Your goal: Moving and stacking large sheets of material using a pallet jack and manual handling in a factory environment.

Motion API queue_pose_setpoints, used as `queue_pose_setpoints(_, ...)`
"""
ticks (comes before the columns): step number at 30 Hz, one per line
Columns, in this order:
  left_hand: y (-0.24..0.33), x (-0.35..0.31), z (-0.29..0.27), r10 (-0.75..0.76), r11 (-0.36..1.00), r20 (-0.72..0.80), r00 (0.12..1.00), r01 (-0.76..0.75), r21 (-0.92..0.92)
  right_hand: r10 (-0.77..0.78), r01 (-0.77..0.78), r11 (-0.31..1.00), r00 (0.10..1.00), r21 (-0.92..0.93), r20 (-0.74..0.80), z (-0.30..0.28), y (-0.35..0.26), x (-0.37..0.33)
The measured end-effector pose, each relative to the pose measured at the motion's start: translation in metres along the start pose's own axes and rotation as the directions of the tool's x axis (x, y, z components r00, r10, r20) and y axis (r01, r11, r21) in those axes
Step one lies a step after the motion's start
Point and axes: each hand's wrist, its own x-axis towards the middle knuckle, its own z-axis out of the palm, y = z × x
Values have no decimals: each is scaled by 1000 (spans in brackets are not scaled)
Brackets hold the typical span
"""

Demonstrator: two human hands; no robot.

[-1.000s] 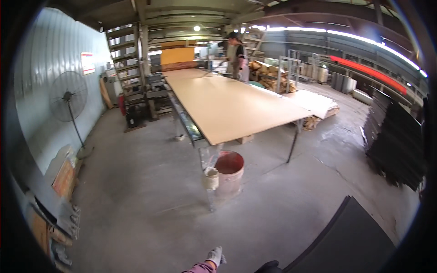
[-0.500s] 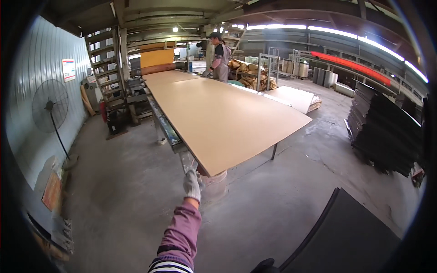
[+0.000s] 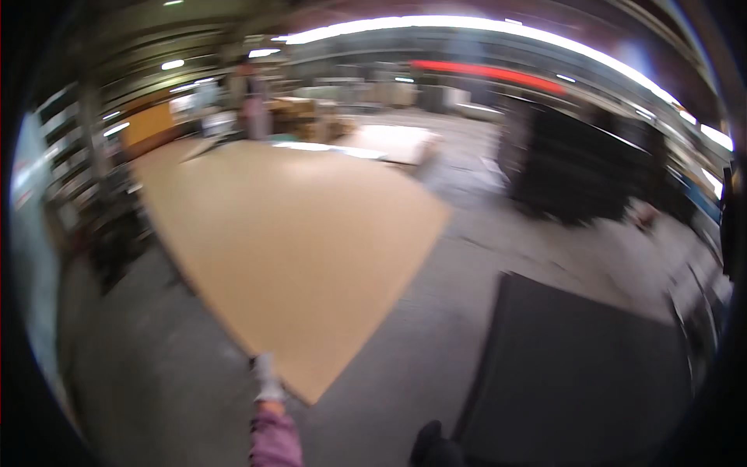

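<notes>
A large tan board (image 3: 292, 233) stretches from the far left toward me, one corner pointing at me. My left hand (image 3: 267, 377), in a pale glove with a mauve sleeve behind it, is at the board's left edge close to that corner. Its fingers look closed on the edge, though motion smears them. My right hand does not show. A dark rounded shape (image 3: 436, 446) sits at the lower edge; blur hides what it is. Beside it on the right lies a flat black sheet or stack of sheets (image 3: 576, 373).
Another person (image 3: 255, 109) stands at the board's far side. Behind the board is an orange-yellow panel (image 3: 148, 124). Farther right are a pale stack (image 3: 389, 142) and a tall pile of black sheets (image 3: 580, 163). A metal staircase (image 3: 74, 148) rises at the left.
My view has swung right and blurred. The board's near corner now sits lower and farther left, with my left hand still at its edge. A dark, thin shape shows over the board's far end.
</notes>
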Motion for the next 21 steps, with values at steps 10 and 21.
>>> queue_pose_setpoints(10,-191,-183,-198,-169,283,193,967,-140,949,402,-394,145,862,908,310,-93,-46,48)
queue_pose_setpoints(21,198,-84,-11,-16,863,26,1000,1,506,329,-1,-84,944,996,29,-144,-47,33)
